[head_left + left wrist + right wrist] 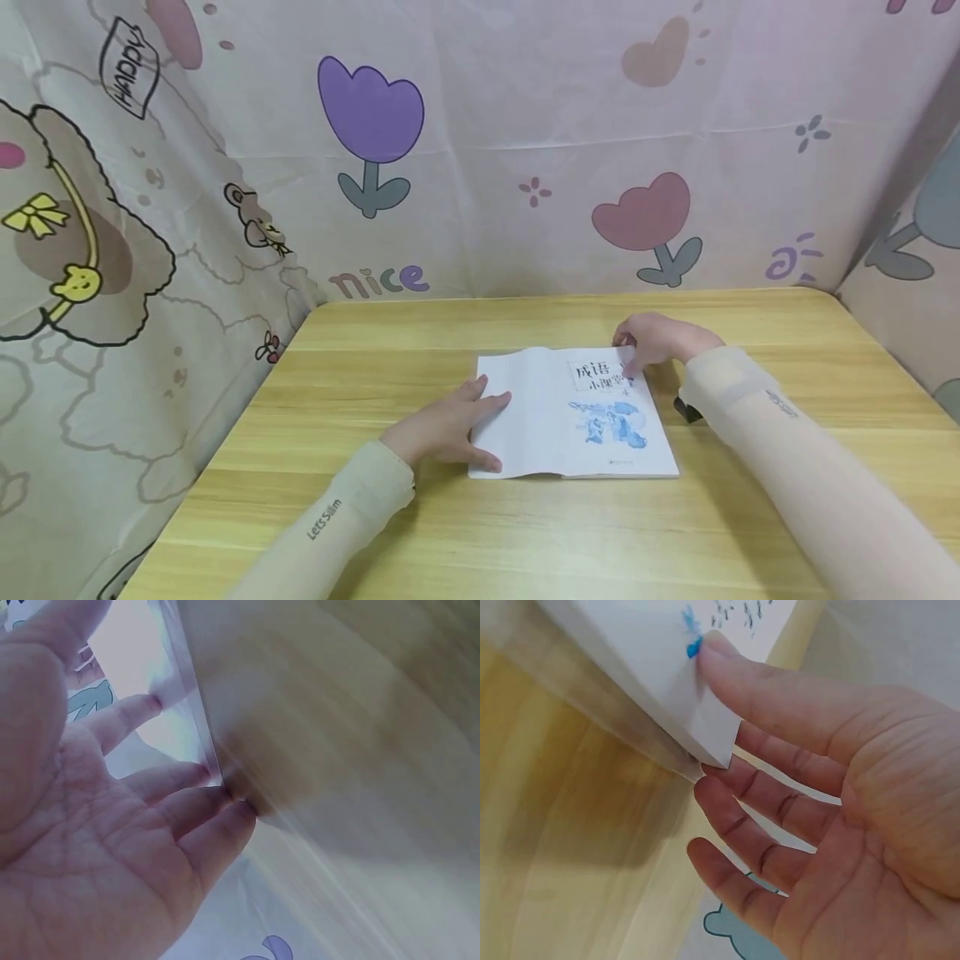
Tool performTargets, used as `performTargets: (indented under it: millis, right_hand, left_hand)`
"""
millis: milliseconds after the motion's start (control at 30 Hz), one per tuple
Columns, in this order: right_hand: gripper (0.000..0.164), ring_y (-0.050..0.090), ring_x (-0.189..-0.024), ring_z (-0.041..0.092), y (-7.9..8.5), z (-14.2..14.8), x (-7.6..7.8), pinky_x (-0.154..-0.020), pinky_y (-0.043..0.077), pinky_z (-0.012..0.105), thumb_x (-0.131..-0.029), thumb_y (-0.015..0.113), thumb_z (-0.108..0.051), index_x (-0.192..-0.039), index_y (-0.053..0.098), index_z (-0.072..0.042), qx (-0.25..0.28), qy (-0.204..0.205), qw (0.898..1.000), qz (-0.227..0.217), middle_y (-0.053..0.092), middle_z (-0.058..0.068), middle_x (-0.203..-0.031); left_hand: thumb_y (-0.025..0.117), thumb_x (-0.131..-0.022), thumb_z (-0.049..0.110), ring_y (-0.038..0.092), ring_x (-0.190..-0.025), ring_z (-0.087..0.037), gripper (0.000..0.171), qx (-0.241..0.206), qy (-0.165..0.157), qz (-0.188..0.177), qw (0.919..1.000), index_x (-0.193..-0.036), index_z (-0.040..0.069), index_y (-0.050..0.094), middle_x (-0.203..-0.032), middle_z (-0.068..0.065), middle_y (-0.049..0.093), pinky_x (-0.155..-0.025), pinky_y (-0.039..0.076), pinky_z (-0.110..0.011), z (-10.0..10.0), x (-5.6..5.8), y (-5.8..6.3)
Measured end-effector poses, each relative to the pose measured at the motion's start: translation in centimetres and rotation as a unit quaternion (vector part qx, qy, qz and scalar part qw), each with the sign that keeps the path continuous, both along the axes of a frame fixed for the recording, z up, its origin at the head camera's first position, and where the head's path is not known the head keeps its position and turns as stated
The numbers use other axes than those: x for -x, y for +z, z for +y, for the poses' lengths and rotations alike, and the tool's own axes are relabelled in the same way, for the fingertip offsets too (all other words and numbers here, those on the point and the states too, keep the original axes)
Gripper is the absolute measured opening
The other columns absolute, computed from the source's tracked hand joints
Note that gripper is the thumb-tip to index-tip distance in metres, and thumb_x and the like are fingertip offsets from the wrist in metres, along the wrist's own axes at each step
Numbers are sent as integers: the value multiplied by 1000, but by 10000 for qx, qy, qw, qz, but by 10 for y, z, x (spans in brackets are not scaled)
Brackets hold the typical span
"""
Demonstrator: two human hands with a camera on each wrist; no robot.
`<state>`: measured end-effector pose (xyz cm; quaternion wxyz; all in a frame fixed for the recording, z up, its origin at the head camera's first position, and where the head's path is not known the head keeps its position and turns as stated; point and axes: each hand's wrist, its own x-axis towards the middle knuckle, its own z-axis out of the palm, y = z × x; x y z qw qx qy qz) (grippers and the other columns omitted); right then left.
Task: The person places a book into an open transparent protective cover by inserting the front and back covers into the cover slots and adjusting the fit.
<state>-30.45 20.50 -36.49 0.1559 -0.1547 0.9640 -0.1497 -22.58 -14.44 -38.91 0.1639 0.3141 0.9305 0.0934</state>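
A white paperback book [618, 450] with black Chinese characters and a blue picture on its cover lies on the wooden table. A blank white panel [517, 425] extends from the cover's left side, with a bend between the two. My left hand [450, 421] rests at the panel's left edge, fingers spread, some on the panel; in the left wrist view the fingertips touch along a thin edge. At the book's upper right corner, my right hand [656, 340] pinches it, thumb [735, 671] on the cover and fingers at the edge and underneath.
The light wooden table [360, 367] ends at a printed cloth [480, 225] with flowers, which hangs behind it. More cloth hangs at the left and right. A small black object [686, 410] shows beside the right sleeve.
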Motion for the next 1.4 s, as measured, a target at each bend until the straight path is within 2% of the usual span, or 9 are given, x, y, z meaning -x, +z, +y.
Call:
performTargets:
  millis: [367,567,667,767,833,933,1033,1233,1400]
  right_hand:
    - [60,53,-96,29,-4,8,10,-90,43,52,-74,83,-27,-119,57,4,183,-165,9981,-568,60,12,-107]
    - [54,53,-94,26,-4,16,6,-90,41,47,-78,78,-25,-116,56,5,705,-60,9950,-709,60,11,-104]
    - [57,55,-95,24,-3,23,4,-90,42,45,-82,74,-25,-122,51,8,1266,-70,9871,-977,60,13,-107]
    - [62,60,-99,25,-3,31,1,-91,44,42,-88,68,-22,-131,41,13,2265,-112,9623,-1503,62,18,-112]
    - [58,61,-102,30,-3,37,-2,-93,45,44,-93,62,-16,-133,35,17,3096,-48,9302,-1969,62,23,-115]
    - [42,59,-107,38,-4,45,-7,-93,44,47,-97,54,-4,-130,39,19,4131,9,8697,-2700,61,27,-118]
    - [32,58,-107,40,-5,53,-12,-91,44,48,-98,51,0,-123,47,18,4518,43,8379,-3060,60,29,-117]
    - [25,58,-106,40,-8,62,-20,-92,43,48,-99,48,2,-118,55,16,4773,353,8157,-3249,60,30,-116]
    - [24,60,-105,39,-8,61,-25,-90,45,47,-99,49,-1,-115,61,11,4890,245,8189,-2994,62,27,-114]
  left_hand:
    - [71,-71,62,8,-143,-30,100,-51,56,15,10000,-154,27,29,-158,-14,8,-108,25,-48,0,-2,-2]
    - [71,-71,62,8,-143,-30,100,-47,53,20,10000,-154,26,29,-158,-15,8,-108,25,-47,0,-2,-1]
    - [71,-71,62,8,-143,-30,100,-6,74,17,10000,-154,26,29,-158,-14,7,-108,25,-46,0,-2,-2]
    - [70,-71,63,8,-143,-30,100,40,65,36,10000,-154,27,29,-158,-14,7,-109,24,-46,0,-1,-3]
    - [70,-71,63,8,-143,-30,100,51,50,44,10000,-154,26,28,-158,-14,7,-109,24,-46,0,-1,-3]
    - [70,-71,63,7,-143,-30,100,52,55,18,10000,-154,27,28,-158,-14,7,-109,24,-46,0,0,-3]
    - [71,-71,62,7,-143,-31,100,29,86,-29,10000,-154,27,29,-158,-14,7,-109,24,-46,0,0,-3]
    - [71,-71,62,7,-143,-31,100,41,69,-14,10000,-154,26,29,-158,-15,7,-110,21,-45,0,0,-3]
    - [71,-72,62,6,-143,-30,100,3,33,-64,10000,-154,25,28,-158,-16,5,-111,20,-45,1,0,-2]
